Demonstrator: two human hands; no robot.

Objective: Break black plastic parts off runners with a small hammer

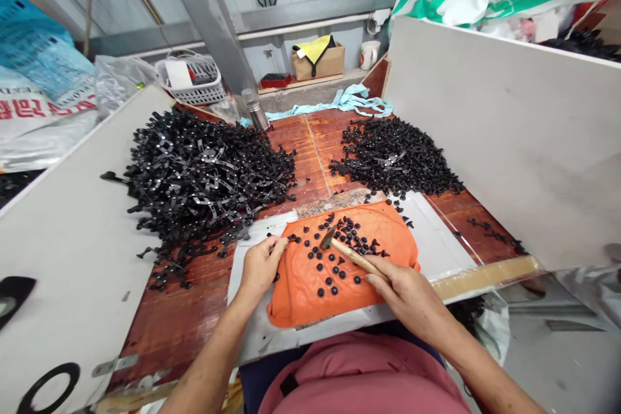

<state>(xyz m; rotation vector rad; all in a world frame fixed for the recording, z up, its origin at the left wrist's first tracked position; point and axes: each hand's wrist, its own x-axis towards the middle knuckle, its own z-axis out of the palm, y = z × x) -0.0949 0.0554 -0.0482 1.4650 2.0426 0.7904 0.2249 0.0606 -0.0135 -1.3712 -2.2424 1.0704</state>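
Observation:
My right hand (405, 288) is closed round the wooden handle of a small hammer (356, 257). Its dark head is over the orange cloth (301, 301), among scattered small black round-headed plastic pieces (334, 291). At the cloth's left edge, my left hand (259, 265) pinches a small black plastic part (293, 239), which sticks out past the fingertips to the right. The cloth covers a slab on a white board, and a speckled stone edge shows at its far side.
A tall heap of black plastic parts (204, 168) rises at the left, a lower heap of small black pieces (395, 155) at the right. Grey panels (485, 116) wall both sides. At the back are a metal flask (255, 110), a light-blue cloth (352, 100) and a grey basket (201, 87).

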